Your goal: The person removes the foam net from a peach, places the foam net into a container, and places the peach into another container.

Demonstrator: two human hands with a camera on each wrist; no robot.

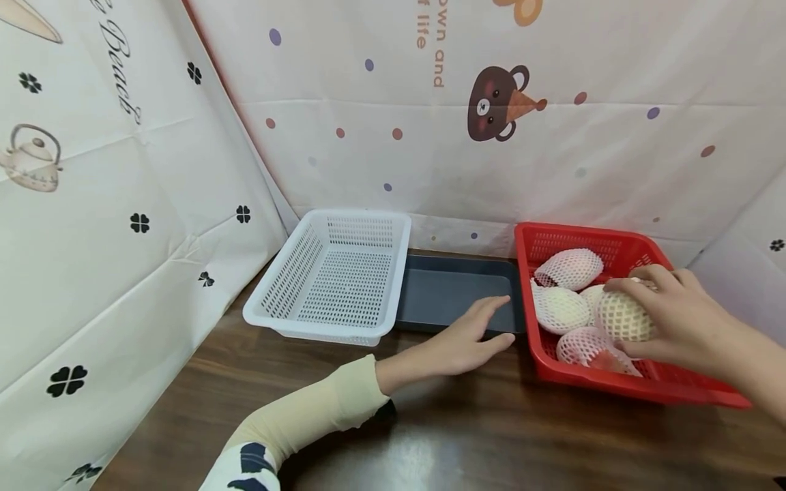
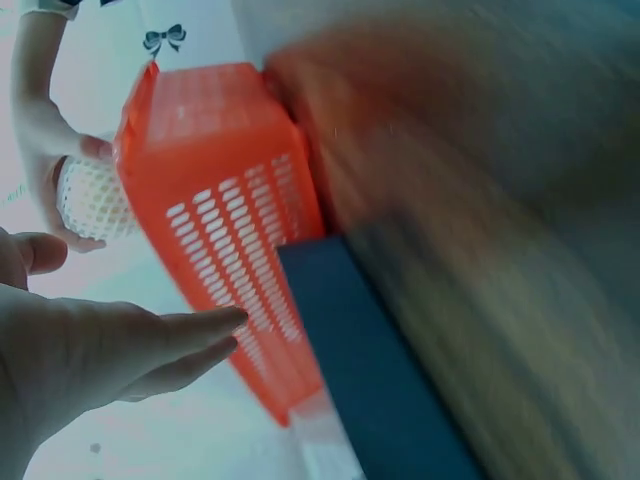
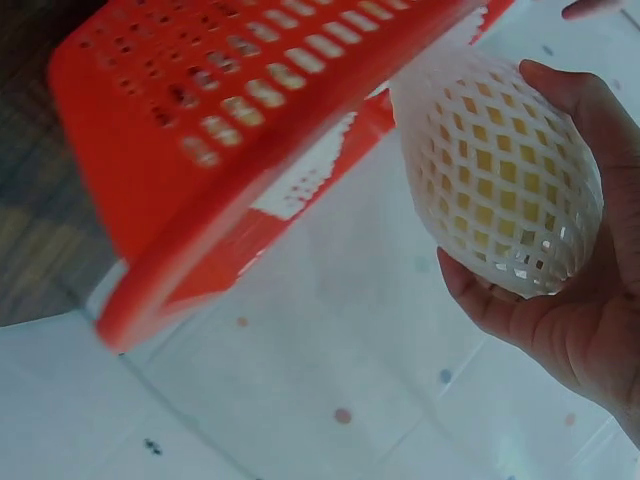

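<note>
My right hand [image 1: 681, 314] grips a round yellowish fruit in a white foam net [image 3: 495, 180], thumb on one side and fingers on the other. It holds the fruit over the red basket [image 1: 632, 389]. Inside that basket lie several more net-wrapped fruits, among them a pale one [image 1: 561, 310] and a reddish one [image 1: 595, 351] in a pinkish net. My left hand [image 1: 457, 344] has its fingers extended and holds nothing. In the head view it overlaps the front edge of the dark tray [image 1: 454, 293], with its fingertips pointing toward the red basket.
A white perforated basket [image 1: 276, 320] stands left of the dark tray, with none of the fruits in it. All three containers stand on a brown wooden table [image 1: 467, 429]. Printed cloth [image 1: 344, 157] hangs close behind them and along the left side.
</note>
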